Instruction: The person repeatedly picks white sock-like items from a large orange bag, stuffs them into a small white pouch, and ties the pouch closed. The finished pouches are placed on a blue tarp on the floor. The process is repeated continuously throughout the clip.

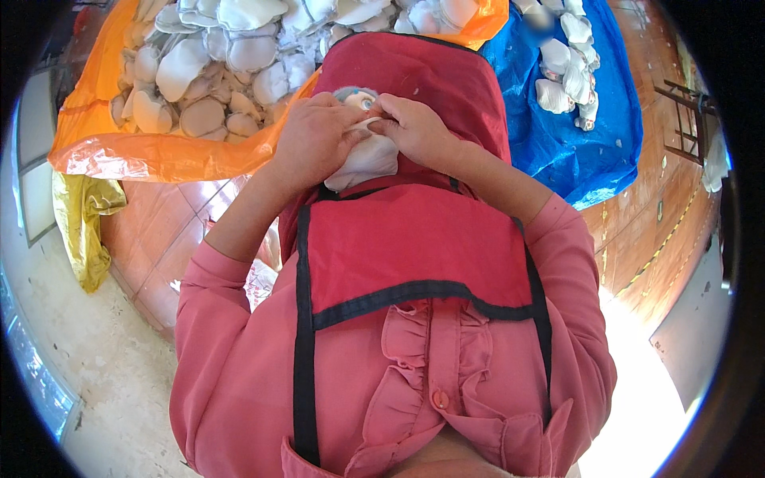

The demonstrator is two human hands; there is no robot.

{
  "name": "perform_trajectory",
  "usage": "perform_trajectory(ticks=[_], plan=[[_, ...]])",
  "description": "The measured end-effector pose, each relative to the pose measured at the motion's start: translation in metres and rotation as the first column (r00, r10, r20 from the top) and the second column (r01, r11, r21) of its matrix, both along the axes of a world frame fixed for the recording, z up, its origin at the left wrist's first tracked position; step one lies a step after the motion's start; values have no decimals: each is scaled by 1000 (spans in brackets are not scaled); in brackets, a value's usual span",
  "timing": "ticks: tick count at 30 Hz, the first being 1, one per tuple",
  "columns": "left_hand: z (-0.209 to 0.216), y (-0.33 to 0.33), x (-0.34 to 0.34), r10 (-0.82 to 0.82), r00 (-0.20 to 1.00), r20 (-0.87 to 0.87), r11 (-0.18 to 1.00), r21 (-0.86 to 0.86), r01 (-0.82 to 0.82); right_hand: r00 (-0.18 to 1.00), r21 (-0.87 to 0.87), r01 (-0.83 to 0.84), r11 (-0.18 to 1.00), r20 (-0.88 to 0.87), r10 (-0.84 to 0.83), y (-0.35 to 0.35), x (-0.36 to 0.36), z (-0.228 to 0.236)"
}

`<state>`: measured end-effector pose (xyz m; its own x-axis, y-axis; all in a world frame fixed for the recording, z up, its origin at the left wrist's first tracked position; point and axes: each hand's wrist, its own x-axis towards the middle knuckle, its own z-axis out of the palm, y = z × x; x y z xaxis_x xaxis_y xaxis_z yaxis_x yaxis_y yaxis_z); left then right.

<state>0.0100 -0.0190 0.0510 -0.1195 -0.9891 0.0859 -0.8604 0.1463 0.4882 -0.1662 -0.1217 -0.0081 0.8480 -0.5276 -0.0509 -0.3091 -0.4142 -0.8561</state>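
Above my lap, both hands work on a small doll [366,162] with a white, soft-looking body, a painted eye and grey at the top of its head. My left hand [317,134] is closed around its left side, fingers curled over the head. From the other side my right hand [414,130] pinches near the doll's face, thumb and fingertips close together. The fingers cover most of the face, so whether something small sits between the right fingertips cannot be seen. Beneath lies my red apron [414,68] with black edging, spread over my lap.
Many white, padded-looking pieces [251,52] are heaped on an orange plastic sheet [151,158] ahead and left. A blue plastic sheet [550,151] at right holds several white doll-like pieces [575,72]. A yellow bag [84,227] lies left; a dark wooden frame [684,119] stands far right.
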Motion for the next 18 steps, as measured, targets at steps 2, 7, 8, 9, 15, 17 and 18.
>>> perform_trajectory(ticks=[2, 7, 8, 9, 15, 17, 18], plan=[[-1, 2, 1, 25, 1000, 17, 999, 22, -26, 1000, 15, 0, 1000, 17, 0, -1, 0, 1], [0, 7, -8, 119, 988, 102, 990, -85, -111, 997, 25, 55, 998, 49, -56, 4, -3, 4], [-6, 7, -9, 185, 981, 60, 980, -85, -180, 994, -4, 99, 995, 56, -98, 7, -3, 2], [-18, 10, -11, 254, 967, 19, 964, -81, -252, 988, -30, 139, 990, 65, -137, 10, -1, 0], [-32, 17, -17, 395, 917, -61, 913, -86, -399, 920, 394, 309, 866, 106, -377, 22, 1, -18], [-34, 20, -19, 423, 904, -64, 902, -61, -426, 910, 404, 362, 840, 43, -412, 20, 0, -15], [-36, 21, -18, 440, 896, -66, 897, -23, -442, 917, 339, 378, 861, -7, -400, 16, -1, -14]])
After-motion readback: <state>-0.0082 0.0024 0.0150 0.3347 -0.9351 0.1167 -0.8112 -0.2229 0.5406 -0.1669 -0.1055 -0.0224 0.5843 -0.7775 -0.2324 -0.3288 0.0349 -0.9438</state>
